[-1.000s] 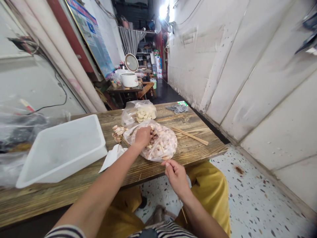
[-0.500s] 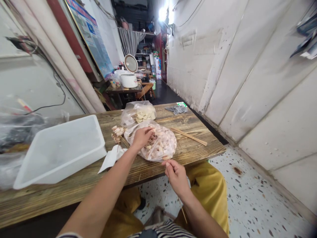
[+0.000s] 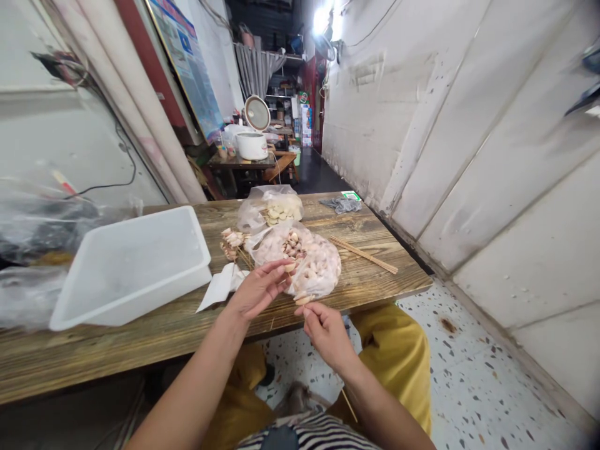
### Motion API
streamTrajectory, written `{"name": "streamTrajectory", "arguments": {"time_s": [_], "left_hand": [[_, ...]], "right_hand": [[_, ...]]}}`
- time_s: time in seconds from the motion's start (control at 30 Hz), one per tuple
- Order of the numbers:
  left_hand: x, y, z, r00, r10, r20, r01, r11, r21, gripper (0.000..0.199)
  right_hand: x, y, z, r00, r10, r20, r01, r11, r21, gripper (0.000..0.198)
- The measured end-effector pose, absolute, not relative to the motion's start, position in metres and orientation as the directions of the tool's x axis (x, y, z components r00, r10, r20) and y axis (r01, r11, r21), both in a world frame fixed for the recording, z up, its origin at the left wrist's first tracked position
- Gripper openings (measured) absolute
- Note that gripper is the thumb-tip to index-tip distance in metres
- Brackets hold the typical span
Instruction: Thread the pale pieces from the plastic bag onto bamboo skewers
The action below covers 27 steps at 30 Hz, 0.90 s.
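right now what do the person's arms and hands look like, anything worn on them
Both forearms are bare, and so are the left hand and right hand: no gloves, and no rings, watch or bracelet that I can make out. A black-and-white striped garment shows at the bottom edge, with mustard-yellow trousers below the table.
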<state>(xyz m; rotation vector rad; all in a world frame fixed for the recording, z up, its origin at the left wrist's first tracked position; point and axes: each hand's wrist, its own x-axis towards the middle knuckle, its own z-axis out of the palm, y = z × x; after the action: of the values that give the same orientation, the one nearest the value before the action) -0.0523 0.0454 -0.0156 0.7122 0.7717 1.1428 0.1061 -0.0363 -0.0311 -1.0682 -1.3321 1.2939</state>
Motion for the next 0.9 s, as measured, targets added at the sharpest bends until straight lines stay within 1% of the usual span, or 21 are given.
{"name": "streamTrajectory", "arguments": {"time_s": [0.07, 0.2, 0.33, 0.47, 0.6, 0.7, 0.8, 0.9], "left_hand": [[-0.051, 0.041, -0.013, 0.243, 0.954, -0.176, -0.54, 0.284, 0.792, 0.021], [-0.044, 0.034, -0.007, 0.255, 0.942, -0.219, -0.614, 0.332, 0.716, 0.016], [-0.038, 0.033, -0.003, 0.171, 0.952, -0.252, -0.671, 0.3, 0.679, 0.017], [-0.035, 0.034, -0.001, 0.101, 0.963, -0.248, -0.689, 0.248, 0.681, 0.019], [-0.036, 0.031, 0.0, 0.142, 0.96, -0.242, -0.655, 0.275, 0.704, 0.02], [-0.037, 0.031, -0.002, 0.15, 0.97, -0.192, -0.636, 0.244, 0.732, 0.017], [-0.036, 0.033, -0.006, 0.111, 0.981, -0.157, -0.633, 0.192, 0.75, 0.014], [-0.035, 0.035, -0.009, 0.042, 0.983, -0.178, -0.648, 0.162, 0.744, 0.013]], "right_hand": [[0.106, -0.037, -0.029, -0.176, 0.983, 0.048, -0.051, 0.04, -0.998, 0.029], [0.104, -0.038, -0.027, -0.177, 0.984, 0.034, -0.069, 0.023, -0.997, 0.031], [0.105, -0.039, -0.026, -0.162, 0.986, 0.035, -0.065, 0.024, -0.998, 0.031], [0.107, -0.04, -0.025, -0.169, 0.985, 0.033, -0.076, 0.02, -0.997, 0.032], [0.108, -0.04, -0.026, -0.165, 0.985, 0.048, -0.076, 0.036, -0.996, 0.032], [0.108, -0.041, -0.027, -0.172, 0.983, 0.063, -0.069, 0.052, -0.996, 0.031], [0.108, -0.041, -0.028, -0.173, 0.983, 0.067, -0.064, 0.057, -0.996, 0.031], [0.108, -0.041, -0.029, -0.176, 0.983, 0.056, -0.071, 0.044, -0.996, 0.031]]}}
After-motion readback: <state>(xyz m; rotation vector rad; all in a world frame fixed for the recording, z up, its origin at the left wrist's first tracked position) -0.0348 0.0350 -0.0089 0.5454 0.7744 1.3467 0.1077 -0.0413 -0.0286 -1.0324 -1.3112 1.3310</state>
